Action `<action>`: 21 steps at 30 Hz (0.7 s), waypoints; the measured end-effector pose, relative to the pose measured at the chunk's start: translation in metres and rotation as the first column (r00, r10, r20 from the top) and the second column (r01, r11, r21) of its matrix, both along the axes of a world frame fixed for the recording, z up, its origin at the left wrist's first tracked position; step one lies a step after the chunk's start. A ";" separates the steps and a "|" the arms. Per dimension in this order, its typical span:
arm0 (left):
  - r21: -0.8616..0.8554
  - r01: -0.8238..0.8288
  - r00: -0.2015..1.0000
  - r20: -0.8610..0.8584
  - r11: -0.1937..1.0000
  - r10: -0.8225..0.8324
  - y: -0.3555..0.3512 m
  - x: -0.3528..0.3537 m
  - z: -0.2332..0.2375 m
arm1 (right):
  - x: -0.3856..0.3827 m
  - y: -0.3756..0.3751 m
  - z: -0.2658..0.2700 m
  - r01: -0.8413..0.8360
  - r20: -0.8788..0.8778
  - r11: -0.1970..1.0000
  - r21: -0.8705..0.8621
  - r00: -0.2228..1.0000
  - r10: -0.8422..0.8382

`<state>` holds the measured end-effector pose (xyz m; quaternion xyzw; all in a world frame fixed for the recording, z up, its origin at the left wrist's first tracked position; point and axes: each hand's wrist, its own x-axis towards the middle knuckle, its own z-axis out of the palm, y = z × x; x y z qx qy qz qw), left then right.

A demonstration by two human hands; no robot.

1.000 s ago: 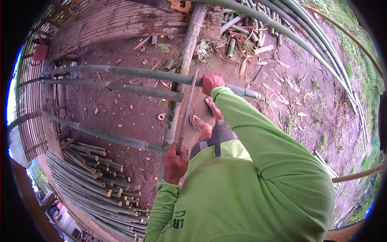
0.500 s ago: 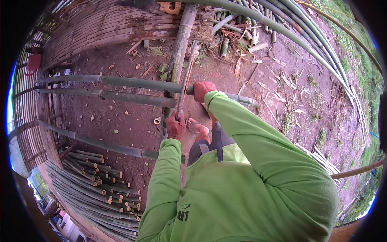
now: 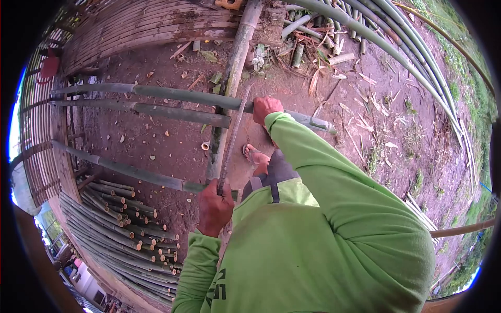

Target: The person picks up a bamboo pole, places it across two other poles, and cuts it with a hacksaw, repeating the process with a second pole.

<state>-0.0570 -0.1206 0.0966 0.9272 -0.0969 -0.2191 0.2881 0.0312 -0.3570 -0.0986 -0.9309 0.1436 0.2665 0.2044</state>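
My left hand (image 3: 215, 207) is closed around the near end of a long, narrow saw blade (image 3: 233, 133), seen almost edge-on. Its far part crosses a green bamboo pole (image 3: 177, 95), just left of my right hand (image 3: 266, 110). That hand is wrapped round the pole, whose cut end (image 3: 326, 126) sticks out to the right. A thicker bamboo post (image 3: 237, 57) passes beneath the pole. A second, shorter bamboo pole (image 3: 177, 113) lies alongside, ending near the blade. Whether the blade has cut into the pole cannot be made out.
Another bamboo pole (image 3: 130, 170) runs nearer me, above a stack of cut bamboo (image 3: 109, 229). A slatted bench (image 3: 151, 26) with an orange handle (image 3: 228, 4) stands at the top. Offcuts (image 3: 342, 58) litter the ground, and long poles (image 3: 396, 39) curve down the right.
My left hand has drawn the saw back toward my body, down and slightly left. My right hand stays on the pole. The whole view has shifted slightly.
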 end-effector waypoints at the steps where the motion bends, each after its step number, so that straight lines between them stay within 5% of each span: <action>1: 0.038 0.040 0.997 0.060 0.998 -0.042 -0.007 0.007 -0.007 | -0.001 0.003 -0.001 0.006 -0.011 1.000 0.002 1.000 -0.006; 3: -0.018 -0.025 0.998 -0.058 1.000 0.024 -0.033 0.043 -0.040 | -0.006 0.006 -0.009 0.006 0.009 0.999 0.038 1.000 -0.006; 6: 0.006 -0.002 1.000 -0.009 1.000 0.002 -0.064 0.072 -0.099 | -0.002 0.000 -0.001 0.012 -0.029 0.999 0.049 1.000 -0.011; 9: 0.007 -0.049 0.998 -0.047 0.999 0.049 -0.081 0.085 -0.110 | 0.004 -0.002 -0.001 -0.019 -0.053 0.999 0.046 0.998 0.021; 13: -0.209 -0.074 0.997 -0.027 0.975 0.069 -0.026 0.050 -0.167 | 0.008 -0.004 0.004 -0.053 -0.171 0.996 0.078 0.983 0.066; 17: -0.513 -0.172 0.982 -0.018 0.841 0.189 -0.023 0.018 -0.211 | 0.008 -0.005 -0.005 -0.061 -0.104 0.997 0.056 0.992 0.067; 21: -0.184 -0.006 0.999 0.030 0.983 0.012 -0.032 0.043 -0.123 | -0.002 0.001 -0.007 -0.074 0.002 0.997 0.003 0.997 0.074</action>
